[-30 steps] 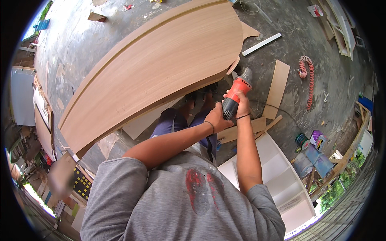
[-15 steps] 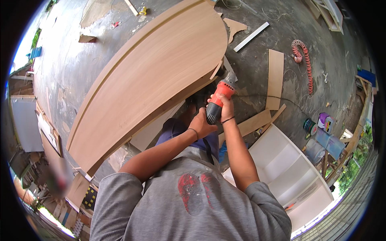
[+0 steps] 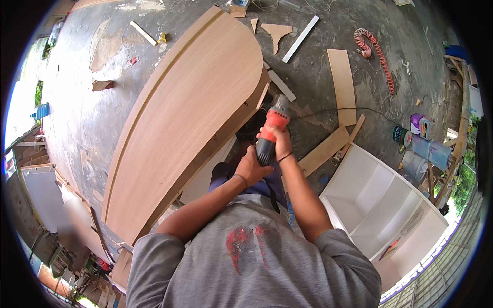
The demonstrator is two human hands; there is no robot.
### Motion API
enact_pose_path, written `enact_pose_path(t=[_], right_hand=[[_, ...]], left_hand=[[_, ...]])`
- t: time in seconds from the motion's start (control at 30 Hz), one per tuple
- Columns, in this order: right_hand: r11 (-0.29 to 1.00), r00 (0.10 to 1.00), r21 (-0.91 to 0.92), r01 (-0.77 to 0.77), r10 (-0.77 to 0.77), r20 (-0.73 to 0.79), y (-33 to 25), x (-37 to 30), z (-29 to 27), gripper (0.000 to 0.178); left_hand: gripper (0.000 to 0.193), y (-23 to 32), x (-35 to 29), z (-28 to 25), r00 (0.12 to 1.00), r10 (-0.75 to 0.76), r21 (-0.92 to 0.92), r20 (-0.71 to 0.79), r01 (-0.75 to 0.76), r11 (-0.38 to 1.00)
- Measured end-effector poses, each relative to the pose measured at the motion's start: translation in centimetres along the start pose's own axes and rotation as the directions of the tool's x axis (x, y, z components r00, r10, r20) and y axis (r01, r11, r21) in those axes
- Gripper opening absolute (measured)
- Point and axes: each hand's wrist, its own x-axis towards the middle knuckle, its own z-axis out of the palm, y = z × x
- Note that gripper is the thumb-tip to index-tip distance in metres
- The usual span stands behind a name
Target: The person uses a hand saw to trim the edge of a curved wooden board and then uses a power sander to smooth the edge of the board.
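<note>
An angle grinder (image 3: 275, 120) with a red and black body is held in both my hands. My right hand (image 3: 281, 145) wraps around its middle from the right side. Lower down, my left hand (image 3: 250, 165) grips the black rear end. The grinder's metal head points away from me, close to the near right edge of a large curved wooden panel (image 3: 187, 113). A short wooden strip on that edge lies beside the head. Whether the disc touches the wood cannot be made out. A dark cord trails off to the right.
A white shelf unit (image 3: 367, 179) lies at the right, near two loose boards (image 3: 342, 87). Tins (image 3: 401, 135) and clear plastic containers stand beyond it. A red coiled hose (image 3: 382, 61), a white strip (image 3: 301, 39) and wood offcuts (image 3: 277, 35) lie on the floor.
My view has turned slightly, so the panel and floor objects sit differently in the picture. Both hands keep their grip on the grinder, which stays by the panel's edge.
</note>
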Motion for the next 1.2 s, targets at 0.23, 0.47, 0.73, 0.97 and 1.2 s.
enact_pose_path(t=[0.23, 0.47, 0.73, 0.97, 1.2], right_hand=[[0.978, 0.99, -0.184, -0.099, 0.115, 0.079, -6.7, 4.6, -0.8, 0.032], [0.96, 0.978, -0.259, -0.109, 0.15, 0.144, -7.1, 6.8, -2.0, 0.043], [0.976, 0.981, -0.193, -0.103, 0.132, 0.145, -6.1, 5.4, -0.6, 0.038], [0.994, 0.994, -0.1, -0.032, 0.042, 0.103, -3.4, 3.7, 0.6, 0.035], [0.998, 0.995, -0.062, 0.029, -0.023, 0.092, 0.8, 2.9, 0.4, 0.046]], left_hand=[[0.07, 5.0, 4.5, 1.7, 0.999, -0.005, -0.151, -0.045, -0.002, 0.988], [0.069, 5.8, 5.5, 1.9, 0.997, -0.052, -0.208, -0.062, 0.038, 0.977], [0.071, 4.6, 4.6, 1.5, 0.996, -0.073, -0.17, -0.056, 0.063, 0.983], [0.07, 2.5, 3.3, 0.0, 0.998, -0.04, -0.076, -0.042, 0.037, 0.996], [0.071, -0.8, 2.1, -1.2, 1.0, -0.008, 0.0, -0.02, 0.008, 1.0]])
